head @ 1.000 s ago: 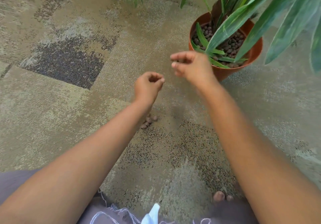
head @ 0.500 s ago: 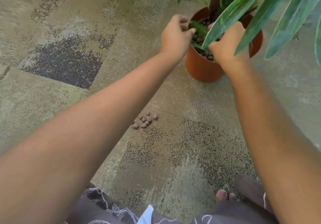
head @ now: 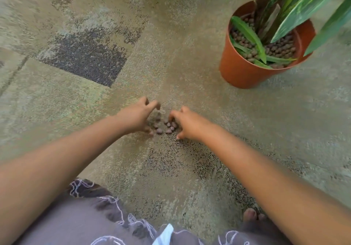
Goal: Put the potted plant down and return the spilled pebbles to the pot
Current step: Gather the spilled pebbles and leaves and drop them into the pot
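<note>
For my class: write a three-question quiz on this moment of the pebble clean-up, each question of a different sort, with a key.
1. True or false: the orange pot lies tipped on its side.
2. Where are the spilled pebbles? A) on the carpet between both hands B) inside a bucket C) on the person's lap
3. Fill in: the left hand and right hand have curled, open ____ on either side of the pebbles.

Key: 1 false, it stands upright; 2 A; 3 fingers.
</note>
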Motion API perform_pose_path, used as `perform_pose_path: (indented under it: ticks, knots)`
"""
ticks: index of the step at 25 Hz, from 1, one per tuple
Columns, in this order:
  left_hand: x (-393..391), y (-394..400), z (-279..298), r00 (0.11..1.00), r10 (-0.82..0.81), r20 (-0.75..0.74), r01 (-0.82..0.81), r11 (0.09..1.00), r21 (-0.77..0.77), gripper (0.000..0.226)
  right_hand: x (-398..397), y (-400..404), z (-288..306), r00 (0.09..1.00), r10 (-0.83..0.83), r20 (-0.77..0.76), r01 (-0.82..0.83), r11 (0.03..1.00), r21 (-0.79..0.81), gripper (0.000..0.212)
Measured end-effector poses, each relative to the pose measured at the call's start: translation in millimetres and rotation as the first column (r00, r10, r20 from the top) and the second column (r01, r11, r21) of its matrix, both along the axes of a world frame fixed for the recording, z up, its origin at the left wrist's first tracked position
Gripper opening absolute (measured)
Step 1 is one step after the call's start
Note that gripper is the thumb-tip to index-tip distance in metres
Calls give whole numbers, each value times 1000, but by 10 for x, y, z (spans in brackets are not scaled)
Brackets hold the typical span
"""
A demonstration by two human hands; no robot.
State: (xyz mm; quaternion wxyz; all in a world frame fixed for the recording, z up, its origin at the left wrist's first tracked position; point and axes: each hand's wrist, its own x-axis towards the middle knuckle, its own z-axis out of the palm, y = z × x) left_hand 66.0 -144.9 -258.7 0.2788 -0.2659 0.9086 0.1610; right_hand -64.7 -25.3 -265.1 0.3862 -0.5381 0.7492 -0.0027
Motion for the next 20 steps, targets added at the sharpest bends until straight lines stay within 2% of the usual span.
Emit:
perform_pose_path:
  ticks: [2, 6, 11, 14, 16, 18, 20]
  knots:
    - [-10, -26, -39, 998, -29, -60, 32, 999, 35, 63, 29, -8, -73, 1000, -15, -22, 14, 999, -40, 51]
    - [-38, -33, -110, 990, -2, -140, 13, 997, 76, 37, -49, -46, -65, 998, -64, 23, 67, 992, -108, 24]
    - [-39, 28, -129, 972, -135, -192, 141, 990, 18, 29, -33, -88, -34, 993, -109, 43, 113, 988, -108, 21]
    - [-27, 73, -197, 970, -125, -206, 131, 991, 12, 23, -41, -127, -56, 972, -199, 127, 208, 976, -60, 19]
    - [-27, 98, -218, 972, -18, -236, 35, 997, 65, 22, -81, -151, -60, 941, -269, 206, 280, 960, -24, 17]
    - [-49, 107, -207, 943, 193, -273, -150, 974, 170, 20, -133, -170, -41, 903, -330, 276, 341, 940, 9, 17]
    - [-104, 82, -127, 838, 473, -271, -369, 858, 356, 17, -207, -202, 20, 875, -368, 314, 384, 923, 12, 17]
